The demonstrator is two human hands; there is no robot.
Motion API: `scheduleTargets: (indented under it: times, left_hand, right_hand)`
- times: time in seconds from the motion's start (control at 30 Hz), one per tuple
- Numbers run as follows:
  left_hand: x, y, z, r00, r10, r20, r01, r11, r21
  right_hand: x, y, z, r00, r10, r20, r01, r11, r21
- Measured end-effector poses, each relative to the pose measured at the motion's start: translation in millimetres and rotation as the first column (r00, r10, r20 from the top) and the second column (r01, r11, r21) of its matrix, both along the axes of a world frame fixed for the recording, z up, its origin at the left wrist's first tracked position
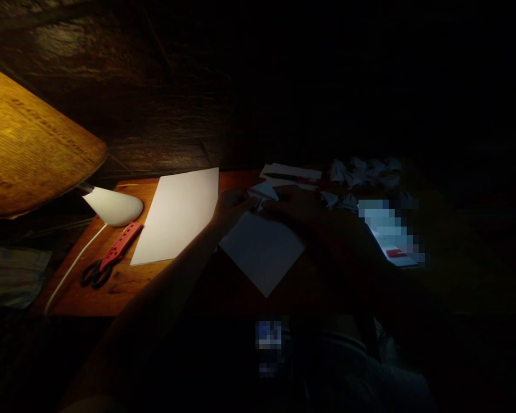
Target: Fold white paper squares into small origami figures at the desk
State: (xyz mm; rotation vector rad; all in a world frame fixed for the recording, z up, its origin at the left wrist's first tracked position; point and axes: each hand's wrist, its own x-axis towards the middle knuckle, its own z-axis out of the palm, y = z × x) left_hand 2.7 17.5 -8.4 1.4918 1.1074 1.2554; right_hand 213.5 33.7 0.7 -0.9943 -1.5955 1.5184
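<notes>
Both hands meet around a small piece of folded white paper (264, 191) near the middle of the table. My left hand (233, 205) pinches its left side, and my right hand (290, 205) is closed on its right side. Deep shadow hides most of the fingers. Directly below, towards me, lies a white paper sheet (264, 252) turned like a diamond, one corner pointing at me. Whether the folded piece is part of that sheet, I cannot tell.
On the wooden table (124, 298) stand a lit lamp (114, 206), scissors in a red cover (120, 246) and a large white sheet (178, 215). Paper strips (292, 171), several folded paper shapes (365, 172) and a glowing, pixelated screen (389, 232) lie towards the right.
</notes>
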Motion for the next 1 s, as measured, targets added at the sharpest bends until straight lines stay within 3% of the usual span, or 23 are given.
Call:
scheduleTargets:
  times: [0.1,0.17,0.33,0.5,0.7,0.87,1.0]
  left_hand:
    - [2,0,-3.2,0.999,-0.036,-0.001,0.036,0.998,-0.049]
    - [2,0,-5.2,0.997,-0.071,0.033,0.073,0.996,-0.056]
    - [-2,5,-6.1,0.997,-0.051,0.054,0.047,0.996,0.072]
    - [-9,5,-3.9,0.994,-0.078,-0.072,0.082,0.995,0.053]
    - [-14,3,-1.6,0.984,-0.126,-0.123,0.132,0.991,0.039]
    - [-17,1,2.6,0.929,-0.122,-0.35,0.163,0.983,0.089]
    - [-20,1,4.2,0.799,-0.112,-0.591,0.258,0.951,0.168]
  right_hand:
    - [0,-1,2.1,0.999,-0.021,0.05,0.021,1.0,0.007]
    - [1,0,4.4,0.993,-0.006,0.116,-0.003,0.997,0.079]
    - [2,1,5.9,0.974,0.023,0.224,-0.071,0.975,0.211]
    - [-2,5,-7.8,0.995,-0.049,0.089,0.028,0.974,0.226]
    - [2,16,-19.0,0.997,-0.047,0.061,0.017,0.91,0.415]
    - [8,18,-15.7,0.982,0.028,0.188,-0.113,0.88,0.461]
    - [10,16,-14.9,0.913,-0.005,0.408,-0.253,0.777,0.576]
